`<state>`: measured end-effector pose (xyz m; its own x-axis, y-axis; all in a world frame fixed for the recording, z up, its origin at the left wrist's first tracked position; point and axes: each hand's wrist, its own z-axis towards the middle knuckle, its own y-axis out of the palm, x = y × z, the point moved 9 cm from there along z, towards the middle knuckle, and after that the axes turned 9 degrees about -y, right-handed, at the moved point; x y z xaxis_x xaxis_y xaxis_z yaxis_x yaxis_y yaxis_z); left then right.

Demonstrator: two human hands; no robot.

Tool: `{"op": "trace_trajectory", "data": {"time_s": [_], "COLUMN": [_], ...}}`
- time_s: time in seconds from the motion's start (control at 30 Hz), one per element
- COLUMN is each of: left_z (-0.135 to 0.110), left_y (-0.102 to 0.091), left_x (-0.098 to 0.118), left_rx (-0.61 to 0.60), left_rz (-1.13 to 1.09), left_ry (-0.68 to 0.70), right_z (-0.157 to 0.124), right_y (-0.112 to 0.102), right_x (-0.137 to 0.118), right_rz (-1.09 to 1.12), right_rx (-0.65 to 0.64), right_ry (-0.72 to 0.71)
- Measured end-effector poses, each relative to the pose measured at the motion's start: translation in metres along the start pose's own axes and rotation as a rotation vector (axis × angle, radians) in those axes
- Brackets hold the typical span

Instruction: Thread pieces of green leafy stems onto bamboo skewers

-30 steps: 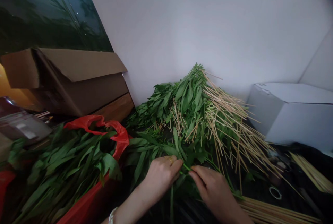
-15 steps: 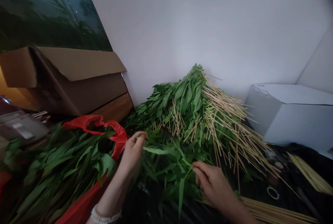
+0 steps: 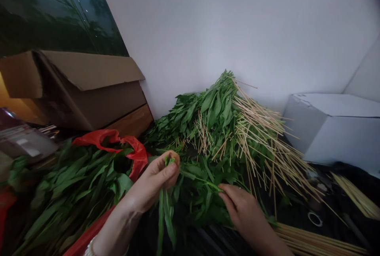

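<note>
Leafy stems [image 3: 204,137], deep green with paler midribs; bamboo skewers [image 3: 261,149], pale straw; plastic bag [image 3: 138,155], bright red; carton [image 3: 89,97], plain brown; box [image 3: 335,133], white; panel [image 3: 59,14], dark green, leaf-patterned.

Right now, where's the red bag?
In the head view, the red bag sits just left of the left hand, holding leafy greens, below the cardboard box.

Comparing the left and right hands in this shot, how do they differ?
The left hand is raised higher, closed around leafy stems that hang below it, while the right hand sits lower, its fingers at a thin green stem. The left wrist wears a white bracelet; the right wrist shows none. Both hands are bare and work at the same green leaves.
</note>
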<state>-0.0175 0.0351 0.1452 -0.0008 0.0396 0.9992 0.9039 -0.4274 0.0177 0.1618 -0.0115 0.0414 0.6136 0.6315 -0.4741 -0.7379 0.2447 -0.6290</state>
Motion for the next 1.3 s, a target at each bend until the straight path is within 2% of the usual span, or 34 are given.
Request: {"op": "trace_trajectory", "data": {"time_s": [0.13, 0.27, 0.37, 0.53, 0.63, 0.73, 0.8, 0.9, 0.93, 1.0, 1.07, 1.17, 1.23, 1.3], "left_z": [-0.006, 0.006, 0.012, 0.011, 0.009, 0.010, 0.014, 0.016, 0.016, 0.016, 0.017, 0.018, 0.016, 0.010], "left_y": [0.040, 0.072, 0.082, 0.091, 0.094, 0.083, 0.057, 0.004, -0.007, -0.019, -0.024, -0.019, -0.003, 0.018], "left_x": [0.007, -0.030, -0.057, -0.069, -0.075, -0.069, -0.053, -0.028, -0.021, -0.015, -0.021, -0.052, -0.071, -0.078], "left_rx": [0.012, -0.070, -0.173, -0.229, -0.234, -0.169, -0.040, 0.193, 0.214, 0.180, 0.136, 0.106, 0.056, -0.019], "left_rz": [0.705, 1.389, 1.609, 1.720, 1.669, 1.401, 1.096, 0.707, 0.637, 0.509, 0.288, -0.054, -0.022, 0.233], "left_ry": [0.162, 0.263, 0.316, 0.428, 0.466, 0.430, 0.335, 0.177, 0.143, 0.094, 0.022, -0.143, -0.221, -0.207], "right_z": [0.002, 0.005, 0.005, 0.004, 0.005, 0.007, 0.008, 0.007, 0.007, 0.007, 0.007, 0.007, 0.006, 0.004], "right_y": [-0.002, -0.009, -0.012, -0.008, -0.006, -0.007, -0.006, -0.003, -0.002, -0.001, 0.002, 0.007, 0.010, 0.013], "right_x": [-0.012, -0.029, -0.034, -0.033, -0.032, -0.026, -0.018, -0.004, 0.001, 0.008, 0.010, 0.005, -0.001, -0.009], "right_rz": [-0.120, -0.222, -0.264, -0.250, -0.129, 0.169, 0.407, 0.678, 0.727, 0.778, 0.798, 0.795, 0.764, 0.714], "right_rx": [-0.011, 0.028, 0.045, 0.028, 0.001, -0.027, -0.053, -0.063, -0.048, -0.013, 0.008, -0.010, -0.031, -0.055], "right_ry": [-0.082, -0.196, -0.226, -0.193, -0.147, -0.036, 0.082, 0.274, 0.320, 0.368, 0.370, 0.338, 0.316, 0.285]}}
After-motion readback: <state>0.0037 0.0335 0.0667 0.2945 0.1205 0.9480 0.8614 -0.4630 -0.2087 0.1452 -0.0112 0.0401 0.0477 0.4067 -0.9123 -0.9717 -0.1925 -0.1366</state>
